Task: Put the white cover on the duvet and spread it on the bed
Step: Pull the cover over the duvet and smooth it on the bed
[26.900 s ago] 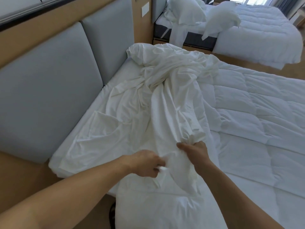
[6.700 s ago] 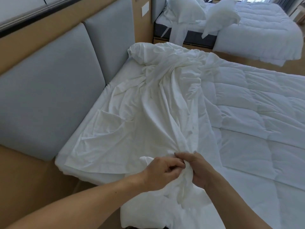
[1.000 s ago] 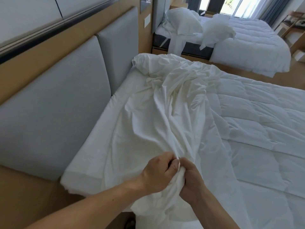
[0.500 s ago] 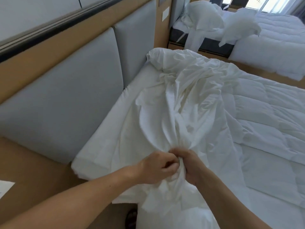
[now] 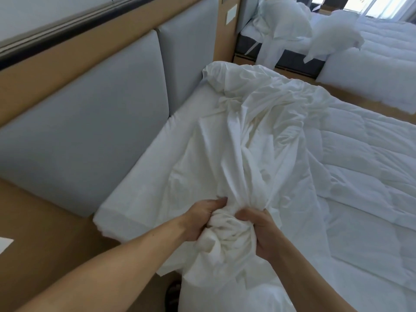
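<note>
Head view: your left grip (image 5: 199, 219) and right grip (image 5: 262, 230) clench the bunched cover (image 5: 238, 158). Likely soft, limp; take its corners.

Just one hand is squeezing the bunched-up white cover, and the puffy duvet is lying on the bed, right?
Not quite: both hands squeeze it. The head view shows the left hand and the right hand gripping the bunched-up white cover together. The puffy duvet does lie on the bed.

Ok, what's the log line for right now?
left hand: grips bunched white fabric cover | right hand: grips same bunch | white quilted duvet: lies spread, quilting exposed
</note>
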The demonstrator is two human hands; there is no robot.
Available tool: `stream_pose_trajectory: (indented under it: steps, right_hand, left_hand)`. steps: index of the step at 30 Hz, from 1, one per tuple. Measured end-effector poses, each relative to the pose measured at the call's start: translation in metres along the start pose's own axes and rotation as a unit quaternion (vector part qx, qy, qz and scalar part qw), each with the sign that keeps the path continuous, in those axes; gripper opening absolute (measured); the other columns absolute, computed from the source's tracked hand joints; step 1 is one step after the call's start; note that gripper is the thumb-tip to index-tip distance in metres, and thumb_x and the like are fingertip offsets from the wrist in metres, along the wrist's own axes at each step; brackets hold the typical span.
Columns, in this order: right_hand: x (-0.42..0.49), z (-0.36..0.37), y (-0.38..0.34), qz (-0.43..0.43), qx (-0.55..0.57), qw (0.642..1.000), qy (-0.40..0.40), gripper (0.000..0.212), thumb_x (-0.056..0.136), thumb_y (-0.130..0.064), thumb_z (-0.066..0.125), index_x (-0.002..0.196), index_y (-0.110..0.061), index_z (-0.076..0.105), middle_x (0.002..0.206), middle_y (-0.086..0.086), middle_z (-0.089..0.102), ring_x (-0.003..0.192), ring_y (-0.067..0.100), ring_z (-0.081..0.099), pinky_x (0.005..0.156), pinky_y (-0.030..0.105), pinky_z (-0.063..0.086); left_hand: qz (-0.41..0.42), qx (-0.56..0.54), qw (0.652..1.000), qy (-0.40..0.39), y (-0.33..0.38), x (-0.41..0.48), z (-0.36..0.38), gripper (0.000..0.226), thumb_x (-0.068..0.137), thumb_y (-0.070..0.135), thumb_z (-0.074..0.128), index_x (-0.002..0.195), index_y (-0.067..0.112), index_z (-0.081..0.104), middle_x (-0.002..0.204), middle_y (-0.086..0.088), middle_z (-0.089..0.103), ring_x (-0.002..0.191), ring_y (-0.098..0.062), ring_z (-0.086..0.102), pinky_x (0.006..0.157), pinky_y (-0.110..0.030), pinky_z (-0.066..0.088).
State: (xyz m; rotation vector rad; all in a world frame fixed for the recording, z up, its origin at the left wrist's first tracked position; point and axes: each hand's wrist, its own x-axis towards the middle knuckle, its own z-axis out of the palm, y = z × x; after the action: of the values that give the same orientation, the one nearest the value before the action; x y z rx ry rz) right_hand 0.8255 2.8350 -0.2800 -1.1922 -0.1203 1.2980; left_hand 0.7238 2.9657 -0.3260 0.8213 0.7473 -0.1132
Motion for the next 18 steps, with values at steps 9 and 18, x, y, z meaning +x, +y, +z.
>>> stream_pose_trajectory:
  steps: [9,18]
  right_hand:
    - [-0.004,-0.019,-0.001,-0.044,-0.084,0.987,0.132,0.053,0.052,-0.002,0.063,0.105,0.001,0.070,0.099,0.019,0.074,0.088,0.035,0.073,0.071,0.041,0.058]
    - [-0.006,-0.009,-0.008,-0.070,-0.057,0.990,0.104,0.047,0.054,0.000,0.061,0.100,-0.004,0.071,0.092,0.014,0.076,0.084,0.032,0.073,0.063,0.037,0.059]
  left_hand:
    - [0.261,0.264,0.907,0.199,0.017,-0.011,0.000,0.045,0.091,0.031,0.071,0.071,-0.006,0.055,0.061,-0.004,0.050,0.059,-0.015,0.047,0.059,-0.031,0.041]
    - [0.428,0.641,0.594,0.231,0.047,-0.034,0.007,0.041,0.099,0.030,0.047,0.063,0.024,0.029,0.058,0.001,0.050,0.054,-0.022,0.045,0.052,-0.027,0.032]
